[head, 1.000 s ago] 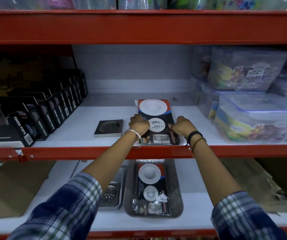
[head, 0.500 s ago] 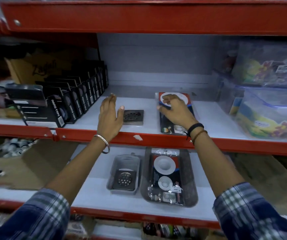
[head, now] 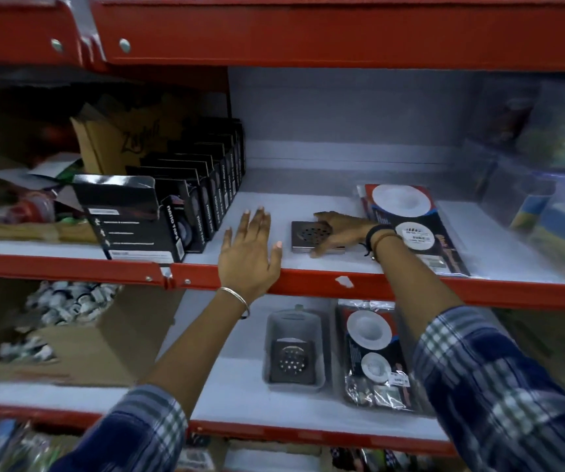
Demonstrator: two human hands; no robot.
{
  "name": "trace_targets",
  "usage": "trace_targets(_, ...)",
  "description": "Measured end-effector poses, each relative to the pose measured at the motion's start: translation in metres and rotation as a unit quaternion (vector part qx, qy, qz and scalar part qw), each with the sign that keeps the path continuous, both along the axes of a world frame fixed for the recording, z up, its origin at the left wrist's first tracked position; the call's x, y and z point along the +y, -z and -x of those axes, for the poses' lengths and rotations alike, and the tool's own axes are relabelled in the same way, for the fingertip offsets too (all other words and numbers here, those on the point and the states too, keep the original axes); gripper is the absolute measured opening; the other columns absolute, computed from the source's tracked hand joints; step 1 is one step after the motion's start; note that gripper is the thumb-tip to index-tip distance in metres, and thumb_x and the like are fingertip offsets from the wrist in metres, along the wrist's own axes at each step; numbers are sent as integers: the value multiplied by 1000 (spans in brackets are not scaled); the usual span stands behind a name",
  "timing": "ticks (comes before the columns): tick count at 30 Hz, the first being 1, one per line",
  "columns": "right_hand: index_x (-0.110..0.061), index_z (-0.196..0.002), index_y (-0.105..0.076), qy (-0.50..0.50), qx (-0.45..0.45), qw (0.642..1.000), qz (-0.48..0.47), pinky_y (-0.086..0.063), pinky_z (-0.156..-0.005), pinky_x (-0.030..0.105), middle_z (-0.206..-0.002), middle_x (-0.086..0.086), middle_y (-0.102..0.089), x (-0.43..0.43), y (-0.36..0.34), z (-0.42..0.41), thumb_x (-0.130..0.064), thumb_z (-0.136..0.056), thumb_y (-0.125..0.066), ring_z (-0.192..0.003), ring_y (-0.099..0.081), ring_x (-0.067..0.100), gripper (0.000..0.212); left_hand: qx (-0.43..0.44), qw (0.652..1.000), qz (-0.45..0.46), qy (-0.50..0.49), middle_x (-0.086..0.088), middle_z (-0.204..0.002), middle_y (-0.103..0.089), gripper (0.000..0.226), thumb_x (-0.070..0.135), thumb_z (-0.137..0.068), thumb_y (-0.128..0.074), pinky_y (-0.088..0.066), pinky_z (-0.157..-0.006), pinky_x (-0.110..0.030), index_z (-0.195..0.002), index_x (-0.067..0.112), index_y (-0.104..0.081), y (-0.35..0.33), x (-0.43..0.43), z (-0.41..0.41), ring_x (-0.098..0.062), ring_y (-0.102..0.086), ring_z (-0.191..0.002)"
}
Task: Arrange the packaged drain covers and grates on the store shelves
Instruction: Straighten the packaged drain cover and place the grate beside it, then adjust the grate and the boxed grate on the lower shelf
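A square metal drain grate (head: 306, 235) lies on the middle shelf (head: 342, 287). My right hand (head: 340, 233) rests on its right side, fingers wrapped over the edge. To its right lies a red and black packaged drain cover (head: 414, 229) with white discs. My left hand (head: 250, 253) hovers flat with fingers spread, left of the grate, holding nothing. On the lower shelf a grey tray (head: 293, 323) holds another grate (head: 291, 361), and beside it a second tray holds another drain cover pack (head: 374, 356).
Black tape boxes (head: 172, 216) stand in a row at the left of the middle shelf. Clear plastic containers (head: 553, 172) fill the right. A cardboard box (head: 97, 338) with small items sits lower left. White shelf surface lies between the tape boxes and the grate.
My right hand left the drain cover pack and moved left onto the square grate. My left hand stayed open beside the grate. The view shifted left.
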State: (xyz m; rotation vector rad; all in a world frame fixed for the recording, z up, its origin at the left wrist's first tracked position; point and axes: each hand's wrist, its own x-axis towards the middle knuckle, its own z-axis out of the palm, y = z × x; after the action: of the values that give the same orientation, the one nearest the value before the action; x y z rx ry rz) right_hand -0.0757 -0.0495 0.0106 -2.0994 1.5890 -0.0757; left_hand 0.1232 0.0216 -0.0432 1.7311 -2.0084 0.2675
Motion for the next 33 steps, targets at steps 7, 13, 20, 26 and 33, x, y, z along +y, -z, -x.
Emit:
trace_targets(7,-17,-138,-37,9,-54,995,81,-32,-100,27,-138,3,-40,16,-26,5,-42,-66,-81,-126,-42,22,88,19,1000,-1,6,-2,-160,-13,69,46,-89,-12,-12,-119,-50,-150,15,-12,2,-5,-1,-20,-5,-149)
trace_targets(13,-23,-135,-44,-69,-120,981,137,-32,-93,10,-130,-4,-46,116,-51,9,-42,-58,-82,-117,-45,10,88,19,998,48,22,-6,-157,-25,60,37,-94,-26,-12,-118,-50,-148,11,-21,6,4,-1,-22,-14,-148)
trace_targets(20,-26,-134,-46,-143,-75,987,-5,-37,-104,24,-128,-4,-47,153,43,-1,-46,-53,-85,-117,-46,12,93,31,992,119,-1,-7,-152,-38,58,29,-90,-33,-22,-116,-48,-144,9,-32,12,1,5,-24,-27,-144)
trace_targets(26,-20,-138,-38,-49,6,999,-18,-35,-107,32,-143,4,-40,94,167,-23,-47,-55,-83,-130,-41,25,98,23,984,178,-9,-7,-151,-39,60,30,-88,-35,-23,-115,-48,-144,9,-34,20,-8,3,-25,-31,-142)
trace_targets(33,-11,-141,-31,-21,108,994,-25,-32,-114,40,-148,12,-37,56,255,-49,-43,-60,-81,-136,-36,31,101,24,975,218,-22,-7,-151,-40,63,31,-85,-42,-21,-116,-47,-143,9,-35,24,-10,2,-25,-32,-142)
